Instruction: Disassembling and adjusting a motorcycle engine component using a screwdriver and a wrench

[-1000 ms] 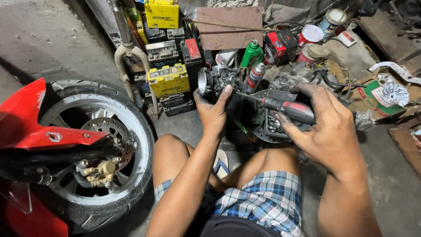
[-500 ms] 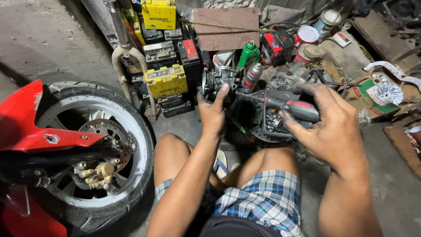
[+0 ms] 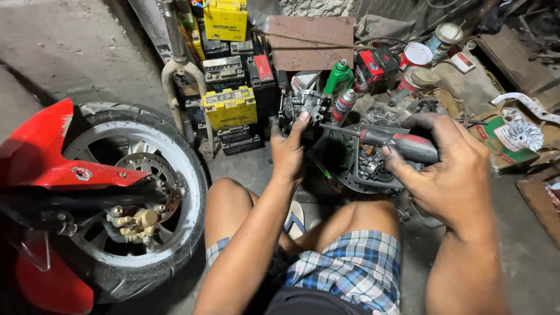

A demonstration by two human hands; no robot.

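Note:
My left hand [image 3: 287, 149] grips a small grey metal carburettor [image 3: 303, 105] held out in front of me above the floor. My right hand [image 3: 449, 169] is closed around the red and black handle of a screwdriver [image 3: 396, 142], whose shaft points left toward the carburettor with its tip close to it. Below the screwdriver sits a dark round engine part [image 3: 367, 172] on the floor. I am seated with bare knees and checked shorts.
A motorcycle front wheel [image 3: 131, 192] with a red fender [image 3: 52, 157] stands at left. Stacked yellow and black batteries [image 3: 230, 105], a green bottle [image 3: 339, 77], a spray can [image 3: 344, 105], tins and scattered parts crowd the floor ahead and right.
The camera has shifted slightly; my left hand lifted the carburettor a little and the screwdriver tip stays near it. Both hands keep their grips.

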